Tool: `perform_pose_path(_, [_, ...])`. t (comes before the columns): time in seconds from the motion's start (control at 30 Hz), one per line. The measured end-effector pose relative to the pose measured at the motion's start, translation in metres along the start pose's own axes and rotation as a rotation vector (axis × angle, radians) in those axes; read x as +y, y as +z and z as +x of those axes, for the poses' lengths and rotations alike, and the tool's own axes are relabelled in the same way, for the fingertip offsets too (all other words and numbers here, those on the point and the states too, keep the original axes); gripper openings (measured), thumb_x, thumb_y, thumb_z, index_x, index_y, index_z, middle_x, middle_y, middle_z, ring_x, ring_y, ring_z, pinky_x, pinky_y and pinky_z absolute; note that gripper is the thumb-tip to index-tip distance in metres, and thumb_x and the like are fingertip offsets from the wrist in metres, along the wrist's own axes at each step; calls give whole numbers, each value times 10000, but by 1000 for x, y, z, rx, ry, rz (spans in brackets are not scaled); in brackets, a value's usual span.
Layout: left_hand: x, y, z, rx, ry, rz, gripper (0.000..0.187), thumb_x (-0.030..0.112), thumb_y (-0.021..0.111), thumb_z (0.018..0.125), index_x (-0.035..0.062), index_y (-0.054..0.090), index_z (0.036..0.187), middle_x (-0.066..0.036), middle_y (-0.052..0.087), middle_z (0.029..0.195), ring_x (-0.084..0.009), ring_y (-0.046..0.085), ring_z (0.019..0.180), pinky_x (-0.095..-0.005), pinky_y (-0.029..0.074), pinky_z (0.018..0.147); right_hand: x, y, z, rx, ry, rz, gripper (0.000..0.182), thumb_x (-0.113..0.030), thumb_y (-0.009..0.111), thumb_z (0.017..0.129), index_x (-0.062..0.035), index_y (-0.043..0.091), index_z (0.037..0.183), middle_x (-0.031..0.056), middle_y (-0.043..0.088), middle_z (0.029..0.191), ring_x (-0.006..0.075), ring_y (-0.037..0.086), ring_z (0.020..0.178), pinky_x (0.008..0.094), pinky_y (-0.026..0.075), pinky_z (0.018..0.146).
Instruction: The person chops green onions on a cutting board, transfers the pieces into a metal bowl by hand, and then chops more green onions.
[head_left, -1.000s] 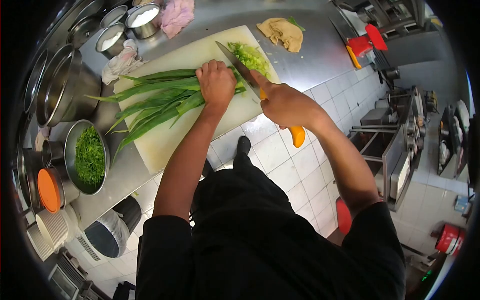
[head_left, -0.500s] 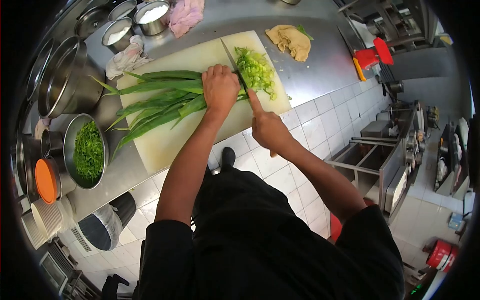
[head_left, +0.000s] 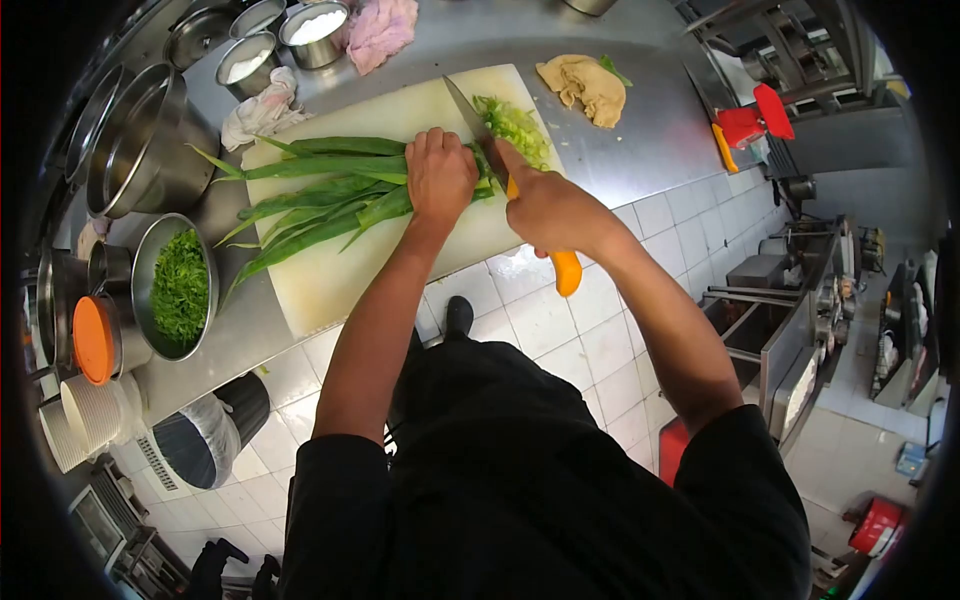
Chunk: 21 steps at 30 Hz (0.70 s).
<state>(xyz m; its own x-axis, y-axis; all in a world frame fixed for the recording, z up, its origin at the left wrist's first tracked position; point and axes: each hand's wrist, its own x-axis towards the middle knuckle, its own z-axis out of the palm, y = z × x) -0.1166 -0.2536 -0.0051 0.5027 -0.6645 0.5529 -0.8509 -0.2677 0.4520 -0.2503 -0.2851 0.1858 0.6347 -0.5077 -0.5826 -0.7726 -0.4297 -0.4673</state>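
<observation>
Knife (head_left: 470, 118) has tipped up again, orange handle showing under the right hand (head_left: 545, 205); left hand (head_left: 438, 175) clamps the limp, slippery scallions (head_left: 320, 195) beside the blade — grip them bunched, close to the cut.

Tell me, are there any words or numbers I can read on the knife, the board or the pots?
None can be read. The knife, the white cutting board and the metal pots show no lettering. The red things at the counter's far end are too small and blurred to tell.

knife (head_left: 470, 118) edge behind left hand (head_left: 440, 176)
</observation>
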Motion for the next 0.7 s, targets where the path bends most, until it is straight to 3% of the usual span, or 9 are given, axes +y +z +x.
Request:
perform_pose_path(0.17, [0, 1, 0, -7, -5, -6, 127, 141, 615, 876, 32, 656, 826, -134, 617, 896, -341, 586, 923, -473, 452, 844, 0, 14, -12, -12, 48, -60, 772, -65, 422, 908, 6, 158, 1630, 281, 708, 936, 284, 684, 584, 412, 589, 659])
perform_pose_path(0.37, [0, 0, 0, -20, -14, -9, 132, 145, 617, 871, 33, 666, 821, -124, 626, 897, -327, 592, 925, -466, 452, 845, 17, 31, -37, 91, -44, -200, 762, -77, 489, 937, -25, 172, 1628, 318, 702, 897, 444, 702, 752, 529, 560, 774])
perform_pose_path(0.4, [0, 0, 1, -22, -17, -14, 133, 147, 619, 870, 33, 665, 820, -124, 627, 899, -325, 592, 925, -464, 452, 846, 24, 40, -40, 121, -51, -206, 780, -74, 522, 943, -51, 158, 1632, 335, 691, 863, 506, 681, 821, 579, 530, 841])
perform_pose_path(0.5, [0, 0, 1, -10, -25, 0, 134, 149, 626, 866, 29, 668, 825, -128, 627, 900, -325, 593, 925, -467, 452, 847, 29, 53, -41, 113, -41, -151, 845, -32, 522, 866, 20, 147, 1621, 364, 676, 852, 502, 688, 866, 549, 526, 886])
perform_pose_path(0.63, [0, -3, 1, -26, -13, 7, 157, 160, 647, 841, 15, 707, 854, -130, 642, 908, -305, 595, 926, -445, 448, 853, 58, 82, 14, 218, -134, -92, 864, -29, 538, 866, -20, 136, 1631, 324, 675, 777, 511, 670, 748, 568, 540, 771])
perform_pose_path(0.7, [0, -3, 1, -22, -14, 11, 154, 158, 656, 836, 12, 706, 853, -131, 640, 911, -305, 594, 925, -443, 449, 853, 71, 82, 56, 320, -248, -138, 836, -35, 522, 907, -88, 127, 1643, 307, 693, 823, 468, 676, 672, 536, 562, 715])
